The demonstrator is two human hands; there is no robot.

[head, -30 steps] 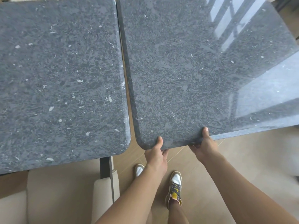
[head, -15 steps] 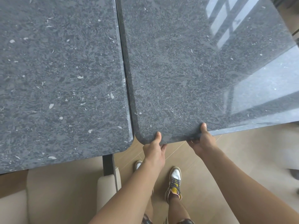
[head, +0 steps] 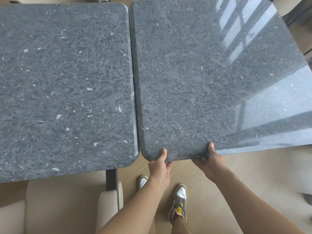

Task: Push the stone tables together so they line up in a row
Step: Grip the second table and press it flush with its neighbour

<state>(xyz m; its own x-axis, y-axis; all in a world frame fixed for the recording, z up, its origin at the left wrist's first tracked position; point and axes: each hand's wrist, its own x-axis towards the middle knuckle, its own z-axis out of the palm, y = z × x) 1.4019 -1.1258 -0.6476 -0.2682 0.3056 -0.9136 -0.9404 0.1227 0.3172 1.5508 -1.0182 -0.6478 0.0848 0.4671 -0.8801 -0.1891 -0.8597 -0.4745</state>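
**Risk check: near corners not flush, fingers close to the seam**

Head view, the only 1 I have:

- Right bench (head: 211, 78) and left bench (head: 64, 78) sit side by side, long edges nearly meeting. Only a thin dark seam (head: 134, 81) shows between them; I can't tell if they touch along the whole run.
- Both of my hands are clamped on the near edge of the right bench. Left hand (head: 159, 166) is closed on it just beside the rounded near-left corner, thumb on top, fingers underneath. Right hand (head: 210, 162) grips the same edge further right, thumb on top, fingers hidden under the slab.
- The near edges don't read as level: the left bench's near edge looks lower in frame than the right one's. Wide-angle distortion may account for part of it, so I treat this as probable, not certain.

What could go wrong, my call:

1. Pinch. My left hand is near the seam. A sideways shove could trap fingers between the 2 stone edges.
2. Chipping. Stone on stone at the rounded corners; a hard close could knock a flake off.
3. Skew. Both hands are on the left part of the edge, so a push will likely pivot the slab instead of sliding it straight.
4. Snag. A dark leg (head: 111, 179) and a beige chair (head: 64, 208) sit under the left bench, and my shoes (head: 179, 201) are close to the edge I'm moving.
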